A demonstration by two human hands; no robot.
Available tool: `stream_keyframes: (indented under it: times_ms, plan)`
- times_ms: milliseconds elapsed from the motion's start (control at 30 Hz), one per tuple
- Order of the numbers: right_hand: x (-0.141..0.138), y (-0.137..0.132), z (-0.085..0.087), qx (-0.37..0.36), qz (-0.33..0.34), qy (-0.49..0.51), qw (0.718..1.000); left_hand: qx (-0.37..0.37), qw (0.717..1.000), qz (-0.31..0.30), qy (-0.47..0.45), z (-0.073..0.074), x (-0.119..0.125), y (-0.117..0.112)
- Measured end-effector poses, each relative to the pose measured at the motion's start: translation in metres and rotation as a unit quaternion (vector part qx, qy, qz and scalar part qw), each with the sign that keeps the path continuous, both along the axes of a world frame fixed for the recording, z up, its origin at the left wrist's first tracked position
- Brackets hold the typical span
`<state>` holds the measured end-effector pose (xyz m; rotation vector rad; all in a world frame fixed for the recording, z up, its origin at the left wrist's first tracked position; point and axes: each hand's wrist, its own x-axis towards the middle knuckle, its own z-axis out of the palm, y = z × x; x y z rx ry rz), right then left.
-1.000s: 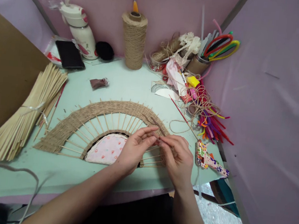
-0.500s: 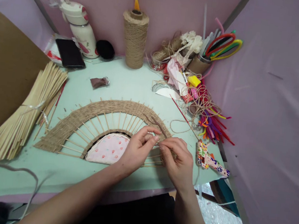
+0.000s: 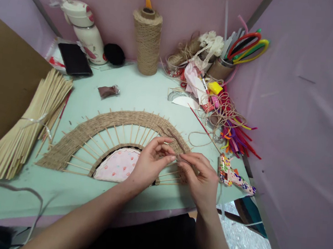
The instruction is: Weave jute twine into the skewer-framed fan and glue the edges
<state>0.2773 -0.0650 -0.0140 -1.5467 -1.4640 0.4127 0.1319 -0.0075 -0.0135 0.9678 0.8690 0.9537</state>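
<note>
A half-round woven fan [image 3: 103,128] of jute cord on wooden sticks lies flat on the pale green table [image 3: 146,92], with a pink flowered fabric piece [image 3: 119,165] at its centre. My left hand [image 3: 150,164] rests over the fan's right side, thumb and fingers pinched near a stick. My right hand [image 3: 201,175] is pinched on the thin jute cord at the fan's right end, fingertips almost touching the left hand's. The cord itself is barely visible between the fingers.
A bundle of wooden sticks [image 3: 22,133] lies at the left. At the back stand a jute spool [image 3: 146,41], a white bottle [image 3: 85,31] and a phone [image 3: 74,59]. Pipe cleaners and loose cord [image 3: 232,123] clutter the right; a patterned glue gun [image 3: 234,177] lies by my right hand.
Both hands stay at the fan's right end with small finger movements; the left fingers have curled closer to the right hand's pinch. The view shifted slightly.
</note>
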Motion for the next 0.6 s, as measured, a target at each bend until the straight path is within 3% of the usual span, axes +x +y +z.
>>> stream_keyframes:
  times_ms: [167, 267, 600]
  plan:
    - [-0.008, 0.003, -0.004, 0.085, -0.093, -0.081, 0.989, -0.023, 0.998, 0.026, 0.049, 0.002, 0.005, -0.005]
    - [-0.013, 0.004, -0.008, 0.110, -0.114, -0.099, 0.982, -0.040, 0.996, 0.031, 0.072, 0.003, 0.009, -0.009]
    - [-0.027, -0.004, -0.014, 0.033, -0.024, -0.070, 0.997, -0.078, 0.995, 0.049, 0.035, 0.004, 0.009, -0.007]
